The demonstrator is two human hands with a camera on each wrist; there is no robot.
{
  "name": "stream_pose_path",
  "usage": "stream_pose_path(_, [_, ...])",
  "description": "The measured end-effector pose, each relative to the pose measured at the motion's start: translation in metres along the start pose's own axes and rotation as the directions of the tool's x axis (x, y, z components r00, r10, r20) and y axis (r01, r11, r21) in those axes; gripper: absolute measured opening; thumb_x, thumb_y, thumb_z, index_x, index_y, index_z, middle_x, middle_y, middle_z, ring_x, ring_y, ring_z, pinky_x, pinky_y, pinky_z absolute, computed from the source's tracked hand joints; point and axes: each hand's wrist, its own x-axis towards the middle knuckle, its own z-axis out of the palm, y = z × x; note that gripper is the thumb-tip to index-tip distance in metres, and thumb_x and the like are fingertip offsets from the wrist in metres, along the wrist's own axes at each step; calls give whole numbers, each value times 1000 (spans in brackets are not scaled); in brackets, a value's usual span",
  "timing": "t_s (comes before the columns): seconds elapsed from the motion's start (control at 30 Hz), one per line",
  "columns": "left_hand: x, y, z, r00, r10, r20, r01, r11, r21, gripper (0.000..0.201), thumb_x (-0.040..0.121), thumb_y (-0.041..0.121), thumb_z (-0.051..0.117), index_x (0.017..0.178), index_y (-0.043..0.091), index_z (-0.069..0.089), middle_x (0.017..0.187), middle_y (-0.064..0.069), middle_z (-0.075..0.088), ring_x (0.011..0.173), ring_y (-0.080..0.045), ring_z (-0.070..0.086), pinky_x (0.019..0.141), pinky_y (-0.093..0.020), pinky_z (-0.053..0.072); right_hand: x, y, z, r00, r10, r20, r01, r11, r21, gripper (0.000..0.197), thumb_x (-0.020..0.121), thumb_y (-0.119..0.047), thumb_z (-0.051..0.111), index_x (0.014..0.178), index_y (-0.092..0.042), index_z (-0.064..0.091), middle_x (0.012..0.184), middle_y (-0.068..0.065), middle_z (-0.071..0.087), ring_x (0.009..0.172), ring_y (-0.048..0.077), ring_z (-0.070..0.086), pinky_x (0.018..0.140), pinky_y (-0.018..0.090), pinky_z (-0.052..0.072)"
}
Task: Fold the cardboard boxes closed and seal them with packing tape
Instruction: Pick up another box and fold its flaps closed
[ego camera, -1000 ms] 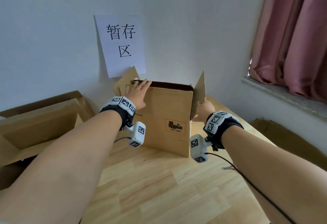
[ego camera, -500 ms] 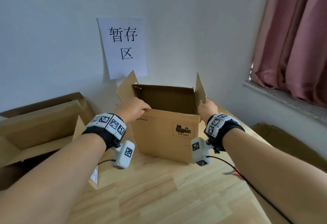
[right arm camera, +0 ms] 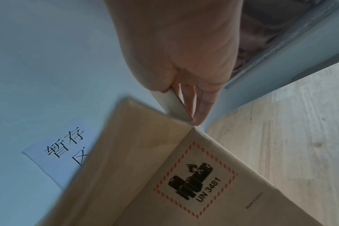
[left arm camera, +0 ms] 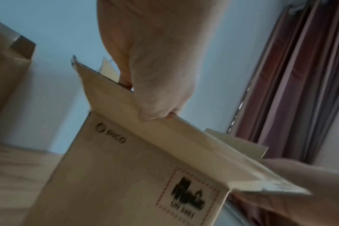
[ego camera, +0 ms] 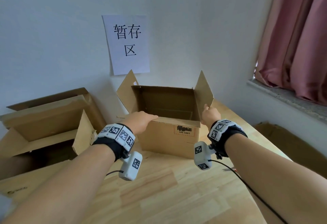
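Note:
An open cardboard box (ego camera: 169, 135) with a UN 3481 label (right arm camera: 195, 189) stands on the wooden table (ego camera: 159, 197) against the wall. My left hand (ego camera: 141, 121) pinches the near flap (left arm camera: 184, 137), thumb under it and fingers over it; the flap juts outward toward me. My right hand (ego camera: 209, 113) pinches the lower edge of the right flap (ego camera: 203, 91), which stands upright. The thumb and fingers of my right hand (right arm camera: 184, 94) clamp that flap's edge (right arm camera: 174, 105). The left flap (ego camera: 127, 89) also stands up. No tape is in view.
Larger open cardboard boxes (ego camera: 44, 126) crowd the table's left side. A paper sign (ego camera: 127, 45) hangs on the wall behind the box. A window sill (ego camera: 283, 96) and pink curtain are at the right, with flat cardboard (ego camera: 292, 146) below them.
The near flap has gone from upright to bent outward, which opens the box's inside to view. My left hand came down with it. My right hand stayed on the right flap.

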Motion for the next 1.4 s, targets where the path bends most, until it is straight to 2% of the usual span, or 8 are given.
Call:
stream_pose_path(0.17, [-26, 9, 45, 1000, -13, 12, 12, 996, 88, 79, 93, -6, 37, 152, 27, -4, 160, 2, -6, 147, -18, -3, 118, -42, 7, -5, 6, -3, 1000, -12, 8, 13, 998, -59, 41, 103, -21, 23, 125, 2, 49, 123, 19, 56, 112, 33, 55, 89, 32, 44])
stream_pose_path(0.3, [-28, 21, 59, 989, -96, 112, 99, 995, -22, 93, 86, -9, 42, 150, 30, -14, 156, 5, -25, 145, -18, -19, 118, -51, 3, -1, 8, -6, 998, -62, 30, 64, 996, -69, 38, 102, -21, 28, 123, -2, 53, 115, 16, 60, 105, 31, 59, 87, 32, 47])
stream_pose_path(0.53, [-9, 28, 18, 981, -134, 138, 163, 960, -226, 82, 80, -16, 32, 146, 33, 28, 153, 7, 15, 139, -20, 19, 104, -32, 37, 14, 13, -3, 989, -93, 113, 100, 993, -61, 36, 95, -33, 50, 104, -2, 65, 102, 17, 68, 96, 30, 66, 88, 42, 53])
stream_pose_path(0.83, [15, 29, -7, 939, -187, 289, 230, 966, -122, 61, 87, -5, 36, 134, 33, 41, 140, 3, 27, 118, -21, 44, 80, -28, 45, 49, 23, 8, 976, 45, 215, -4, 983, -186, 35, 88, -33, 62, 65, -8, 53, 78, 12, 70, 66, 24, 62, 79, 35, 55])
stream_pose_path(0.93, [28, 39, -22, 909, -213, 358, 231, 973, -8, 44, 93, 6, 41, 130, 29, 44, 138, -2, 31, 103, -24, 54, 68, -26, 43, 53, 18, 8, 964, 61, 259, -24, 989, -144, 17, 90, -14, 56, 78, -3, 57, 70, 10, 65, 61, 23, 63, 78, 38, 58])
stream_pose_path(1.1, [66, 57, -67, 869, -199, 453, 178, 980, 90, 40, 101, 18, 38, 140, 11, 44, 145, -5, 41, 118, -22, 50, 84, -23, 39, 52, 11, 10, 956, 4, 292, 67, 970, -235, 29, 89, -10, 52, 116, 1, 47, 86, 10, 59, 56, 21, 56, 30, 19, 41])
stream_pose_path(1.27, [106, 68, -77, 889, -211, 407, 254, 966, -54, 40, 97, 16, 48, 137, 12, 49, 138, -11, 51, 122, -28, 53, 72, -25, 48, 55, 17, 9, 938, -121, 324, 191, 962, -194, 39, 91, -5, 49, 126, 6, 39, 77, 7, 51, 66, 23, 61, 56, 30, 56])
stream_pose_path(1.4, [133, 76, -80, 923, -222, 314, 289, 939, -186, 55, 99, 22, 46, 149, 17, 25, 140, -12, 45, 116, -27, 54, 79, -32, 51, 57, 22, 6, 913, -236, 332, 356, 859, -369, 45, 93, -18, 52, 129, -3, 31, 118, 18, 54, 97, 31, 60, 81, 40, 52])
